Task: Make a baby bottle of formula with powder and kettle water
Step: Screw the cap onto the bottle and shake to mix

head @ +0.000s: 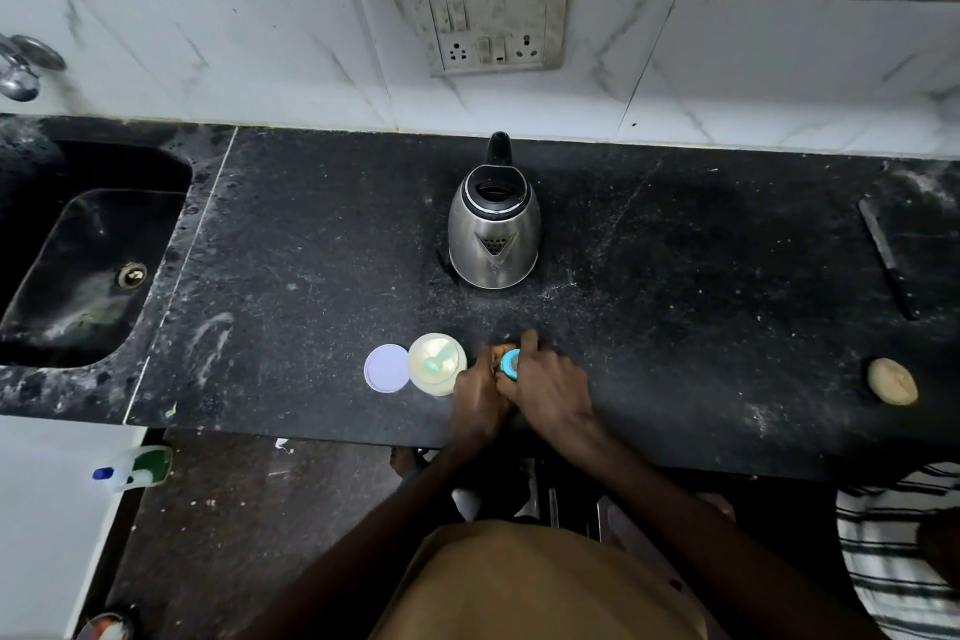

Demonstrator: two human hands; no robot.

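1. A black speckled stone counter point(311, 276), dusted with pale smears, runs below a wall of white marbled tiles point(260, 42). A grimy switch plate point(491, 23) with two sockets is set in the wall, far beyond the hands. A dark sink point(88, 265) is sunk into the counter well to the left of the left hand, with a metal tap point(21, 68) above it.
2. Counted: one steel kettle point(493, 229), straight ahead of the hands and well apart from them; one open powder tub point(437, 364) with one pale green scoop point(435, 363) lying inside, just beside the left hand; one round white lid point(387, 368), flat on the counter, touching the tub's far side from the hand; one baby bottle point(511, 363); one round tan lump point(892, 381), far to the right of the right hand.
3. The left hand point(480, 392) and right hand point(545, 385) meet on the baby bottle, which stands on the counter near its front edge. Only its blue collar shows between them. The right hand's fingers curl over the collar from above; the left hand's fingers wrap the body beneath it.
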